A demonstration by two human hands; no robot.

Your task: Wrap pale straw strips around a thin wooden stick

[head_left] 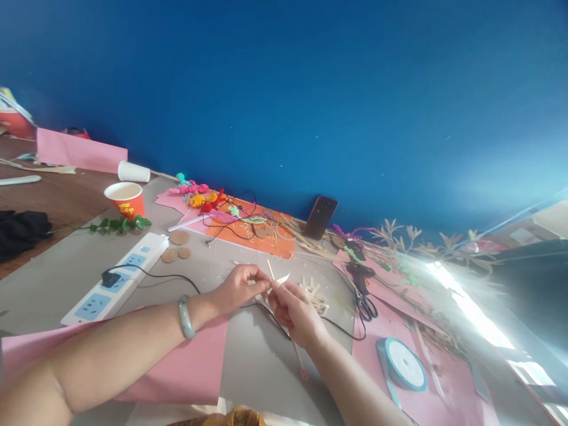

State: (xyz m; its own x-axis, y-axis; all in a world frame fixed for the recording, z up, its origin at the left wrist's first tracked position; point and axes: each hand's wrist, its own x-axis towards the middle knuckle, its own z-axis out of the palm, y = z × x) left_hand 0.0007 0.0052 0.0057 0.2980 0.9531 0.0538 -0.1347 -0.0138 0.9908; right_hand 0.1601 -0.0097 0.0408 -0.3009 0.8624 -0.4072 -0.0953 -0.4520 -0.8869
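Note:
My left hand [242, 288], with a jade-green bangle [186, 317] on its wrist, is closed in a pinch near the middle of the grey table. Touching its fingertips, my right hand [295, 310] pinches a thin pale strip [283, 278]. A slim stick [297, 354] with a pinkish tip slants down below the right hand, and a short pale end sticks up above the fingers. What lies between the left fingertips is too small to make out. Just behind the right hand is a heap of pale cut strips [316, 297].
A power strip [119, 278] with a black cable and an orange paper cup [128, 203] stand left. A phone [320, 218] leans at the blue wall. Scissors [366, 306], a glue gun [360, 276] and a ribbon roll [405, 364] are right. Pink paper [186, 361] lies under the left forearm.

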